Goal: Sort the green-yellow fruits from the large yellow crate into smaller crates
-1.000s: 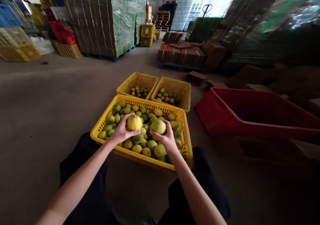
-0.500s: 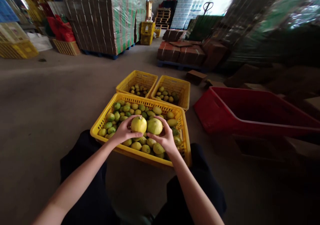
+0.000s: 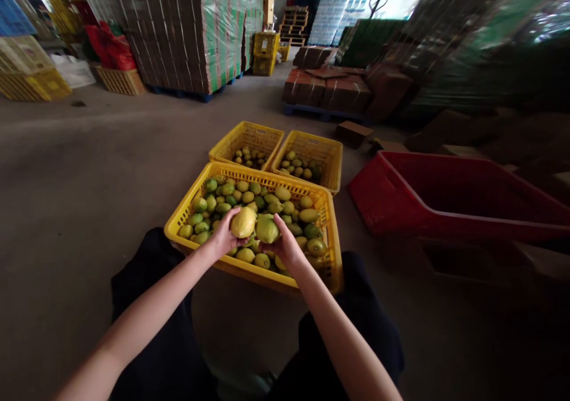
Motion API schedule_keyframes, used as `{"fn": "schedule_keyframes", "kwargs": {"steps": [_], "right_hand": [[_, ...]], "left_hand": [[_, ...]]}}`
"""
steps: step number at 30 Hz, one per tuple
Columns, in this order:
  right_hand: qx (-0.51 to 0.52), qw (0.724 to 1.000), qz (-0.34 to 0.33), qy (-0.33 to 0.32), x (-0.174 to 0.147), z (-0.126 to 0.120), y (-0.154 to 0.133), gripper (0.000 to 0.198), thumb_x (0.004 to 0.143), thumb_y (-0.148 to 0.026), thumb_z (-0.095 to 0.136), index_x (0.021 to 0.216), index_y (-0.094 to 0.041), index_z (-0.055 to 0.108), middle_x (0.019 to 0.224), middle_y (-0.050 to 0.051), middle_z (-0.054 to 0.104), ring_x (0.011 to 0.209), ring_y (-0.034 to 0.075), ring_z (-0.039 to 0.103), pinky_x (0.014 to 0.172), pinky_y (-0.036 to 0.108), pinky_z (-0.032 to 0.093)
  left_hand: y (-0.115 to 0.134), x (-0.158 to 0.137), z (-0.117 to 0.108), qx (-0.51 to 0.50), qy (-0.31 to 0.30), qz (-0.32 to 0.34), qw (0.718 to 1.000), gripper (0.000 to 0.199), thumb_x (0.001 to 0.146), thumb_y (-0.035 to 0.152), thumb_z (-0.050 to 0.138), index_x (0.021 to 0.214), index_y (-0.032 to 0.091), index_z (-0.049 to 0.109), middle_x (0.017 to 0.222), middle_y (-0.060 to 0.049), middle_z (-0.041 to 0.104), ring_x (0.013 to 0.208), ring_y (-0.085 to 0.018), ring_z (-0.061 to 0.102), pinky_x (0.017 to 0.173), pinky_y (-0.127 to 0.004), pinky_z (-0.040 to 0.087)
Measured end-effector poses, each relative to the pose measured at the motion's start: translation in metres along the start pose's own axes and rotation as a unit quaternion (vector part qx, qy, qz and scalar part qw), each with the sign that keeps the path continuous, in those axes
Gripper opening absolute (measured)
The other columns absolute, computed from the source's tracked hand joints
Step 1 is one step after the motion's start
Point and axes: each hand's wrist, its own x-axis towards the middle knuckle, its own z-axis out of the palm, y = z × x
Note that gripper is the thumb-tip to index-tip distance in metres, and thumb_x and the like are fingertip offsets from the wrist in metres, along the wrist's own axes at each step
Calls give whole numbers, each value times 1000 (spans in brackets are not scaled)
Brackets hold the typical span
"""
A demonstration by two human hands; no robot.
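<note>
Over the past second the right hand has brought its green fruit toward 9 o'clock, narrowing the gap to the yellow fruit in the left hand. Both have been turned: the yellow one's stem end has left 12 o'clock; the other shows a greener side.

Pretty basic getup tbh. Left hand and right hand are both bare, and so are the slim left forearm and right forearm behind them, out to the edge of view. Below the hands it's super dark, loose-looking cloth over both legs, black or maybe navy, too dim to make out any stitching.
</note>
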Motion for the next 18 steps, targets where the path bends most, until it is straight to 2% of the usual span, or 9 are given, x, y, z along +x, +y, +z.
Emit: {"fn": "schedule_keyframes", "kwargs": {"steps": [3, 5, 8, 10, 12, 15, 18], "right_hand": [[-11, 999, -17, 29, 3, 1, 7, 52, 68, -69, 75, 88, -22, 65, 75, 6, 73, 66, 24, 69, 43, 31, 52], [-41, 996, -50, 67, 7, 1, 15, 50, 69, -66, 76, 95, -24, 66, 83, 4, 74, 71, 23, 69, 49, 30, 54], [-111, 974, -151, 131, 14, 2, 29, 50, 72, -59, 77, 110, -29, 65, 99, 1, 73, 91, 22, 69, 74, 32, 59], [-170, 950, -219, 146, 19, 4, 36, 52, 77, -58, 72, 120, -30, 64, 112, 3, 71, 111, 24, 65, 97, 38, 54], [-235, 927, -253, 144, 21, 7, 42, 55, 86, -62, 59, 129, -27, 62, 123, 8, 66, 126, 27, 56, 112, 45, 44], [-306, 911, -242, 134, 18, 11, 48, 62, 95, -65, 40, 138, -24, 58, 136, 13, 56, 137, 30, 48, 120, 51, 34], [-352, 902, -226, 109, 10, 12, 52, 68, 89, -70, 48, 141, -25, 57, 150, 14, 39, 144, 35, 40, 123, 54, 29]], "left_hand": [[-4, 3, -3, -91, -7, -9, 996, 32, 96, 46, 51, 97, 16, 64, 69, -3, 69, 55, -17, 65, 48, -26, 54], [-7, 5, -4, -167, -2, -6, 986, 32, 96, 46, 51, 97, 17, 64, 71, -3, 69, 62, -18, 68, 56, -29, 58], [-14, 7, -5, -210, 6, 1, 978, 35, 96, 45, 48, 96, 16, 65, 74, -5, 72, 70, -20, 71, 66, -33, 60], [-20, 8, -3, -204, 10, 7, 979, 31, 93, 42, 50, 96, 16, 67, 78, -5, 74, 77, -23, 73, 69, -33, 61], [-27, 11, -1, -204, 11, 25, 979, 26, 90, 37, 54, 98, 17, 69, 82, -5, 76, 84, -24, 74, 72, -32, 60], [-38, 20, 1, -215, -11, 44, 975, 27, 86, 33, 58, 102, 17, 71, 89, -5, 77, 89, -24, 75, 75, -30, 60], [-45, 30, 0, -233, -16, 28, 972, 27, 84, 34, 61, 102, 17, 71, 90, -5, 77, 90, -25, 74, 76, -30, 60]]}}
